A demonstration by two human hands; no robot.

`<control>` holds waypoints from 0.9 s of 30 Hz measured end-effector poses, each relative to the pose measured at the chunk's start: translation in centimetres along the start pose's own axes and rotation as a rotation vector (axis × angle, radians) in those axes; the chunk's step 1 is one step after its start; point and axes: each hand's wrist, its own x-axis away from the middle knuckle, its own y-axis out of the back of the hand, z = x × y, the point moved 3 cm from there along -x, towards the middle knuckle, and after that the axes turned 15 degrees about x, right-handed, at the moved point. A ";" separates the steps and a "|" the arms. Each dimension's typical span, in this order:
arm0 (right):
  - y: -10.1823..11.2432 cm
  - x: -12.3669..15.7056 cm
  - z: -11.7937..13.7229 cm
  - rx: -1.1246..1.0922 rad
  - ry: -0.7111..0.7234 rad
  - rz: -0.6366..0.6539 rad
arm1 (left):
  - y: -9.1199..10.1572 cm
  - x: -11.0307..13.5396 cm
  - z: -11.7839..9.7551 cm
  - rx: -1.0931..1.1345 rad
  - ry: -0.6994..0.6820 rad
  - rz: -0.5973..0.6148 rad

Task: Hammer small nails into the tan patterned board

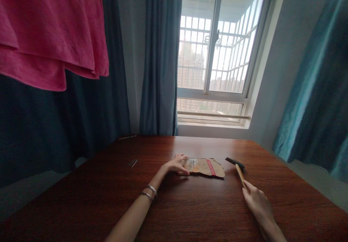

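A flat, patterned piece of cardboard lies on the table, tan with dark speckles and a pinkish-red band near its right end. My left hand grips its left end, thumb along the near edge and fingers at the far edge. Several thin dark prongs or marks show beside those fingers; what they are is too small to tell. To the right, my right hand is closed around the wooden handle of a hammer. Its dark head is just right of the cardboard, apart from it.
Several thin metal pieces like nails lie on the brown wooden table, left of my left hand. A thin strip rests at the far left edge. Blue curtains and a barred window stand behind; a pink cloth hangs upper left.
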 end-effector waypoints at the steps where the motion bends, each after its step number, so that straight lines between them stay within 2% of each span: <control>1: 0.0 0.2 -0.1 0.033 0.000 -0.002 | -0.1 0.0 0.0 -0.014 0.010 0.008; 4: -0.3 0.3 -0.3 0.092 0.018 -0.033 | -0.2 0.1 0.0 -0.051 0.024 0.023; 11: -3.0 -0.4 -1.6 0.127 0.100 -0.153 | -0.1 0.5 -0.3 -0.061 0.018 0.023; 16: -3.0 -0.1 -1.7 0.099 0.151 -0.244 | -0.1 0.4 -0.3 -0.049 -0.002 0.012; 22: -2.2 0.0 -1.5 0.056 0.139 -0.200 | 0.3 0.5 -0.1 0.042 -0.001 -0.010; 27: -2.1 -0.2 -1.4 0.007 0.152 -0.182 | 1.9 2.1 -0.5 0.063 -0.025 -0.075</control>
